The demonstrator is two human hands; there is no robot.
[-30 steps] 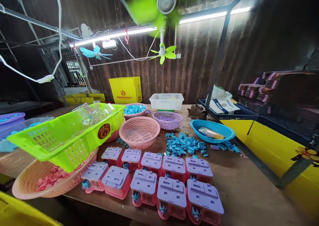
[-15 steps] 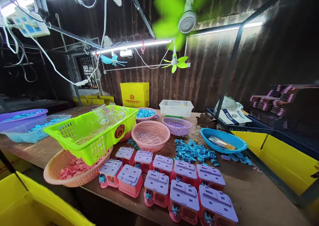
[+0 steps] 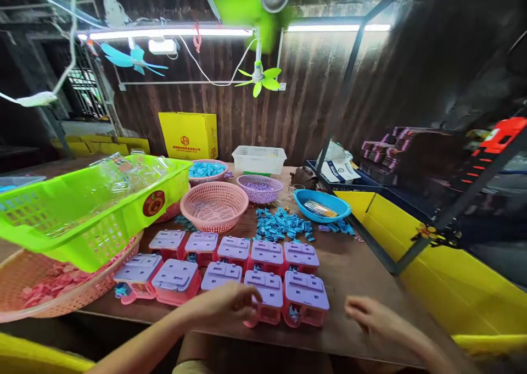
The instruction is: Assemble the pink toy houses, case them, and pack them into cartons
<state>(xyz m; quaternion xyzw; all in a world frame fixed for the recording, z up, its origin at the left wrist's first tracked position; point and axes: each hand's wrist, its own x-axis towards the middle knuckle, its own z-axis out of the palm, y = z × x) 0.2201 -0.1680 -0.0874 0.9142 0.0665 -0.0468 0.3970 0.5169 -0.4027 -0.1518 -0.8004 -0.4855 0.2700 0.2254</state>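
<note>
My left hand (image 3: 225, 306) is over the front row of small pink boxes with lilac lids, in front of the third box (image 3: 221, 273) and overlapping the edge of the fourth box (image 3: 264, 289). Its fingers are loosely bent, thumb and forefinger apart, with nothing seen between them; contact with a box cannot be made out. To the right of the last front box (image 3: 307, 291), my right hand (image 3: 373, 316) hovers by the bare tabletop, fingers half curled and apart, holding nothing visible. Behind stands a second row of the same boxes (image 3: 234, 247). Small blue parts show on some fronts.
A lime-green basket (image 3: 119, 220) with clear plastic pieces rests over a peach basket (image 3: 99, 278) of pink parts. Farther back are a pink basket (image 3: 214, 206), a purple basket (image 3: 260, 190), loose blue parts (image 3: 284, 224) and a blue basin (image 3: 323, 205). Yellow cartons (image 3: 436, 286) stand right.
Both hands have come into view from below, the left over the boxes and the right beside them. The camera has turned, so the table's contents sit farther left and the right-hand cartons show more.
</note>
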